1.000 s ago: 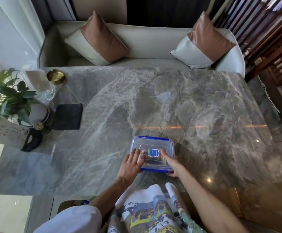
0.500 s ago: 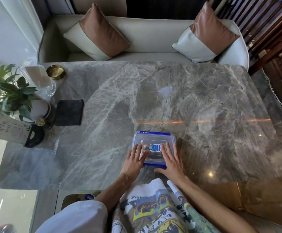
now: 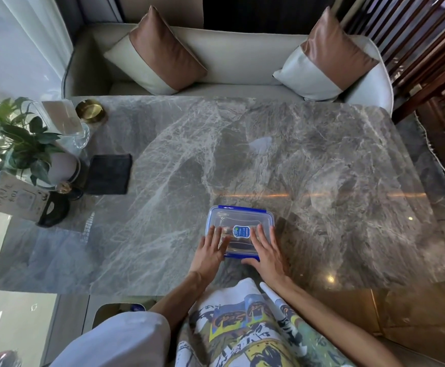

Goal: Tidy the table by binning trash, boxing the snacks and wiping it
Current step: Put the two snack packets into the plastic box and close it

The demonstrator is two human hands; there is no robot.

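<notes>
Nearest: left hand (image 3: 210,254) and right hand (image 3: 266,254), both spread flat, gripping nothing, palms on a box (image 3: 239,229) near the tabletop (image 3: 322,181) front edge, likely pressing its lid down. Box: clear plastic, blue rim, label on the lid. Farther left: dark cloth (image 3: 108,174), probably for wiping.

Marble table (image 3: 322,168), grey, veined. Near edge: clear box (image 3: 239,223) with blue-clipped lid and blue label; left hand (image 3: 210,251) and right hand (image 3: 267,251) lie flat on the lid, fingers spread. Far-left corner: potted plant (image 3: 22,144), brass ashtray (image 3: 90,111), dark folded cloth (image 3: 108,174), printed card (text unreadable) (image 3: 14,200). Beyond: pale sofa (image 3: 242,56), two brown-and-cream cushions (image 3: 157,53)
</notes>
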